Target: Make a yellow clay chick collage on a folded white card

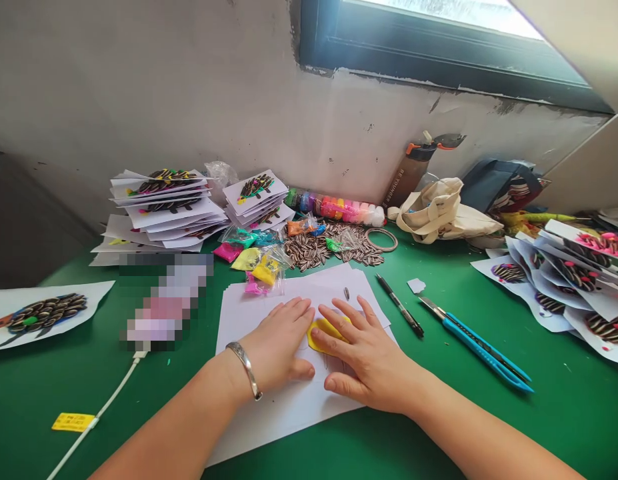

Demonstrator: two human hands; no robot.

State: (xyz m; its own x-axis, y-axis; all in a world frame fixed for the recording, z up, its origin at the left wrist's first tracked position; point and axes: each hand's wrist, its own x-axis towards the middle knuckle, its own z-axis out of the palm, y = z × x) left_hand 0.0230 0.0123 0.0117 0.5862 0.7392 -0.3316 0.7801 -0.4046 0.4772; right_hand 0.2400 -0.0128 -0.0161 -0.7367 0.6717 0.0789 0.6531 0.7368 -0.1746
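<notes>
A flattened piece of yellow modelling clay [319,340] lies on the top sheet of a stack of white paper [289,413]. My right hand [366,350] rests over the clay with its fingers spread, covering part of it. Flat on the paper at the clay's left edge is my left hand [276,343], its fingers stretched out; a silver bangle circles that wrist. Pencil lines show faintly on the sheet below the clay. One sunflower seed [346,293] sits on the paper beyond my right fingertips.
A pen [399,305] and blue utility knife [479,343] lie right of the paper. Behind are small clay bags [266,270], a sunflower seed pile [309,250] and a bottle [409,173]. Stacks of seed pictures stand left [173,213] and right [563,280]. A white cable [113,393] crosses the left.
</notes>
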